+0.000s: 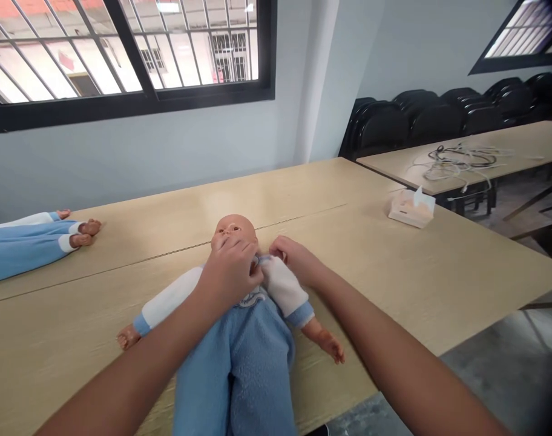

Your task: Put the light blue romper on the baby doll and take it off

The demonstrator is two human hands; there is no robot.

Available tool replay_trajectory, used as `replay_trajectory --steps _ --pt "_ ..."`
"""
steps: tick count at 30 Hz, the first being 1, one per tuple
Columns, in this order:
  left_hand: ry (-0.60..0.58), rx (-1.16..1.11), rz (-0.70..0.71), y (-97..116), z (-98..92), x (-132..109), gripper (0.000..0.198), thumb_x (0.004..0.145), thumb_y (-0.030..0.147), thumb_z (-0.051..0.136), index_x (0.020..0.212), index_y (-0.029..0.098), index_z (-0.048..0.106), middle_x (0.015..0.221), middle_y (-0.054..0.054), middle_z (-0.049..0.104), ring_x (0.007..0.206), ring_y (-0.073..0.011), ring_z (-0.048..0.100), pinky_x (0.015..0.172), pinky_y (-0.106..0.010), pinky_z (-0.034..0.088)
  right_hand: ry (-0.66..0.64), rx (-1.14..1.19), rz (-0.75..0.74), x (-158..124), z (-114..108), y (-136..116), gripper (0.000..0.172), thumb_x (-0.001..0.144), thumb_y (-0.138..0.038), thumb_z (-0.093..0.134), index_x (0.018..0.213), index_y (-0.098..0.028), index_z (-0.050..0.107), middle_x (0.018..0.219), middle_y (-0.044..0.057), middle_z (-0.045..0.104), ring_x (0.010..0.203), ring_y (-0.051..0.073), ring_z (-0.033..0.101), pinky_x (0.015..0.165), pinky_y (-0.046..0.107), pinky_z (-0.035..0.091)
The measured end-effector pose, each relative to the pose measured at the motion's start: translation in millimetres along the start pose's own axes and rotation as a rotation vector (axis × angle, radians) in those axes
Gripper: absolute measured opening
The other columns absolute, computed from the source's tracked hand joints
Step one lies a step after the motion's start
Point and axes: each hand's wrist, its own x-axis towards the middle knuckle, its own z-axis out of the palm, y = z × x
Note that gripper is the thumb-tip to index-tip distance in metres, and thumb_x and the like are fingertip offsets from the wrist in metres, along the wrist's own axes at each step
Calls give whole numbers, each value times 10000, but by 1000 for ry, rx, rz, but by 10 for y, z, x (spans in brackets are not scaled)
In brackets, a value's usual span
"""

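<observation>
A baby doll (262, 339) lies on its back on the table, its head (236, 225) towards the wall. Its outfit has blue trousers, white sleeves and blue cuffs. My left hand (230, 269) is closed at the front of the collar, with thumb and fingers pinching the cloth; it hides the doll's chin and part of the chest. At the shoulder on the right side of the picture, my right hand (294, 257) is closed, its curled fingers gripping the outfit near the neckline. The white sleeve (282, 284) lies just below it. The fingertips are partly hidden.
A second doll in blue and white (26, 242) lies at the left edge. A tissue box (412, 209) stands on the table at the right. Tangled cables (462, 160) lie on another table (525, 142), with stacked black chairs (385, 124) behind it. A barred window (144, 54) is above.
</observation>
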Motion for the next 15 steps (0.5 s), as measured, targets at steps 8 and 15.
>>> replay_trajectory --steps 8,15 --pt "81 124 58 -20 99 -88 117 872 162 609 905 197 716 912 -80 748 985 -304 627 1053 -541 431 -40 -120 162 -4 -16 41 85 833 -182 635 767 -197 583 689 -26 576 645 135 440 614 279 268" --pt "97 152 77 -27 111 -117 144 955 205 598 947 204 742 897 -83 714 961 -286 588 959 -484 462 -127 435 132 16 39 217 185 823 -305 697 952 -182 647 818 -14 624 720 136 539 617 235 420"
